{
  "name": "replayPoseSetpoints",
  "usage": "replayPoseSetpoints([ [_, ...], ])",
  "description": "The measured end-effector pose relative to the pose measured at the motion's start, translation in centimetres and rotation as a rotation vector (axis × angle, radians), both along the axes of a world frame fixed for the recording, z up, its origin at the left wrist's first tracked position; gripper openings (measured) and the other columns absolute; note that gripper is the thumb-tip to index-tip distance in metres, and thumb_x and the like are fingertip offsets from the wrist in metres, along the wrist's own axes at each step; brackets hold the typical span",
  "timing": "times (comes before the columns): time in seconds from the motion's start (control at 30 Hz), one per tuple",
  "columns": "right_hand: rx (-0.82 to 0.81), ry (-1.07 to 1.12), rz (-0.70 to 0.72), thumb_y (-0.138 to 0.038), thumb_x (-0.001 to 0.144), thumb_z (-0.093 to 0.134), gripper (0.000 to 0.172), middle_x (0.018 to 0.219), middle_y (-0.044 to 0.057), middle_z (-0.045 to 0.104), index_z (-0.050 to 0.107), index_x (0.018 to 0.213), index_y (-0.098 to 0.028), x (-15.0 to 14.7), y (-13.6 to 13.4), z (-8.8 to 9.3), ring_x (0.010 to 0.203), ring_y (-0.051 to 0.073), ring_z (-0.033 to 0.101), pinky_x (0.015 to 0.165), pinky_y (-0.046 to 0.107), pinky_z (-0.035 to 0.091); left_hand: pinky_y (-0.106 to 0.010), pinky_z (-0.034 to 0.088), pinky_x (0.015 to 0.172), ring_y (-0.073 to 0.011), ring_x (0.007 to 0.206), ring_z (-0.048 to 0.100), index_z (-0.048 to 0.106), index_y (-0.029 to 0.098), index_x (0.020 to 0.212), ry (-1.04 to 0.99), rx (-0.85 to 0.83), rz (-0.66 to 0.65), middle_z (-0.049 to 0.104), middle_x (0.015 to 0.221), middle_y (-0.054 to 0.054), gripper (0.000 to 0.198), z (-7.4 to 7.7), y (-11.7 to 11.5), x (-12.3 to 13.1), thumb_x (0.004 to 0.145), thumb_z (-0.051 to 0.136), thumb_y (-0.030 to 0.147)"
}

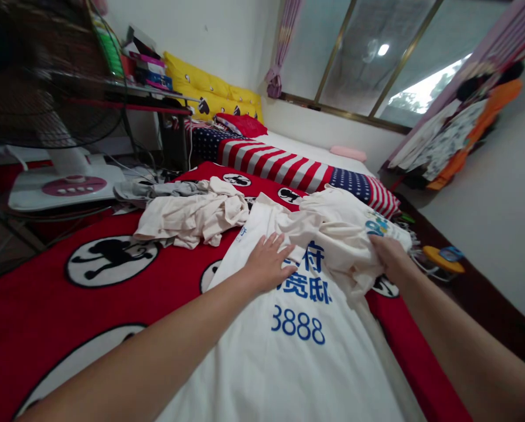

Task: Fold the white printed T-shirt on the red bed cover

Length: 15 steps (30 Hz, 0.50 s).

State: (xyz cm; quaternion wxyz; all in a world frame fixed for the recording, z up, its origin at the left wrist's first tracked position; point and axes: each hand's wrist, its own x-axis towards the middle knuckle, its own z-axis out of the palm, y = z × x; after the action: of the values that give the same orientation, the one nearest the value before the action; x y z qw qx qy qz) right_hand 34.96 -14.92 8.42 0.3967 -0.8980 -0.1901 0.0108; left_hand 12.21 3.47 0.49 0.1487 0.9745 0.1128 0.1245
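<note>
A cream T-shirt (289,357) with blue printed characters and "3888" lies spread on a red blanket (47,316) with black and white round emblems. My left hand (268,262) rests flat on the shirt near its middle, fingers stretched out. My right hand (388,257) is closed on a bunched fold of the same shirt's upper part (341,234), lifted and crumpled above the print.
A heap of cream and grey clothes (187,214) lies left of the shirt. A stars-and-stripes cover (284,164), yellow pillows (210,88) and a red pillow (242,124) lie farther back. A standing fan (47,88) and a cluttered table (148,94) stand on the left. Clothes hang at right (460,135).
</note>
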Motion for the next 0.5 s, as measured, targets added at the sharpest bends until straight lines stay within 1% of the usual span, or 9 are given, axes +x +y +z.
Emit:
replayPoseSetpoints([
  [0.03, -0.104, -0.016, 0.012, -0.032, 0.07, 0.061, 0.016, 0.05, 0.002, 0.056, 0.064, 0.064, -0.017, -0.4, -0.4, 0.0, 0.051, 0.017, 0.053, 0.048, 0.027, 0.038, -0.05, 0.013, 0.117, -0.0296, 0.146, 0.015, 0.039, 0.026, 0.145, -0.003, 0.006, 0.003, 0.024, 0.157, -0.011, 0.061, 0.0, -0.1, -0.1, 0.092, 0.039, 0.057],
  [0.1, -0.24, -0.191, 0.041, -0.036, 0.064, 0.067, 0.018, 0.06, 0.002, 0.062, 0.069, 0.07, -0.019, -1.7, -0.4, 0.2, 0.059, 0.019, 0.057, 0.052, 0.027, 0.037, -0.051, 0.013, 0.117, -0.0299, 0.146, 0.016, 0.04, 0.026, 0.145, -0.006, 0.02, 0.004, 0.025, 0.157, -0.012, 0.061, 0.1, -0.3, -0.1, 0.092, 0.039, 0.056],
  [0.17, -0.343, -0.458, 0.063, -0.043, 0.07, 0.063, 0.027, 0.079, 0.003, 0.068, 0.071, 0.084, -0.022, -3.4, 0.9, 0.6, 0.07, 0.02, 0.061, 0.058, 0.028, 0.039, -0.052, 0.014, 0.117, -0.0301, 0.146, 0.017, 0.04, 0.026, 0.145, -0.005, 0.029, 0.006, 0.026, 0.157, -0.012, 0.06, 0.3, -0.4, -0.1, 0.092, 0.038, 0.055],
  [0.23, -0.425, -0.616, 0.108, -0.049, 0.077, 0.056, 0.034, 0.095, 0.006, 0.069, 0.071, 0.094, -0.024, -5.0, 2.9, 0.8, 0.081, 0.023, 0.063, 0.063, 0.03, 0.041, -0.052, 0.014, 0.117, -0.03, 0.146, 0.017, 0.04, 0.027, 0.145, -0.007, 0.036, 0.007, 0.026, 0.157, -0.012, 0.06, 0.4, -0.4, -0.1, 0.092, 0.038, 0.055],
  [0.3, -0.548, -0.631, 0.171, -0.049, 0.076, 0.059, 0.037, 0.102, 0.01, 0.069, 0.071, 0.097, -0.022, -5.9, 4.9, 0.9, 0.088, 0.027, 0.064, 0.067, 0.033, 0.042, -0.051, 0.015, 0.117, -0.0296, 0.146, 0.018, 0.041, 0.027, 0.144, -0.013, 0.042, 0.005, 0.027, 0.157, -0.012, 0.059, 0.3, -0.4, -0.1, 0.092, 0.038, 0.055],
  [0.37, -0.623, -0.56, 0.163, -0.045, 0.07, 0.066, 0.033, 0.097, 0.015, 0.069, 0.072, 0.089, -0.018, -5.7, 6.3, 0.9, 0.091, 0.032, 0.063, 0.071, 0.036, 0.043, -0.051, 0.015, 0.117, -0.0293, 0.146, 0.018, 0.043, 0.027, 0.143, -0.021, 0.043, 0.003, 0.028, 0.156, -0.012, 0.058, 0.2, -0.3, -0.2, 0.092, 0.038, 0.055],
  [0.4, -0.551, -0.495, 0.129, -0.041, 0.066, 0.07, 0.028, 0.09, 0.016, 0.069, 0.072, 0.081, -0.016, -5.2, 6.7, 1.0, 0.091, 0.033, 0.063, 0.071, 0.037, 0.043, -0.051, 0.015, 0.117, -0.0292, 0.145, 0.019, 0.044, 0.027, 0.142, -0.027, 0.041, 0.004, 0.028, 0.156, -0.012, 0.058, 0.1, -0.3, -0.2, 0.092, 0.038, 0.055],
  [0.43, -0.405, -0.416, 0.09, -0.037, 0.064, 0.073, 0.024, 0.083, 0.016, 0.069, 0.07, 0.073, -0.016, -4.6, 6.8, 1.1, 0.088, 0.032, 0.063, 0.071, 0.037, 0.043, -0.051, 0.016, 0.117, -0.0293, 0.145, 0.019, 0.045, 0.027, 0.142, -0.035, 0.037, 0.005, 0.029, 0.156, -0.012, 0.057, 0.0, -0.3, -0.2, 0.092, 0.039, 0.056],
  [0.5, -0.022, -0.268, 0.012, -0.039, 0.07, 0.066, 0.022, 0.071, 0.011, 0.065, 0.066, 0.066, -0.017, -3.2, 6.7, 1.4, 0.08, 0.027, 0.062, 0.066, 0.034, 0.043, -0.051, 0.016, 0.117, -0.0296, 0.145, 0.02, 0.047, 0.028, 0.14, -0.057, 0.026, 0.006, 0.03, 0.155, -0.012, 0.057, -0.1, -0.2, -0.2, 0.091, 0.04, 0.056],
])
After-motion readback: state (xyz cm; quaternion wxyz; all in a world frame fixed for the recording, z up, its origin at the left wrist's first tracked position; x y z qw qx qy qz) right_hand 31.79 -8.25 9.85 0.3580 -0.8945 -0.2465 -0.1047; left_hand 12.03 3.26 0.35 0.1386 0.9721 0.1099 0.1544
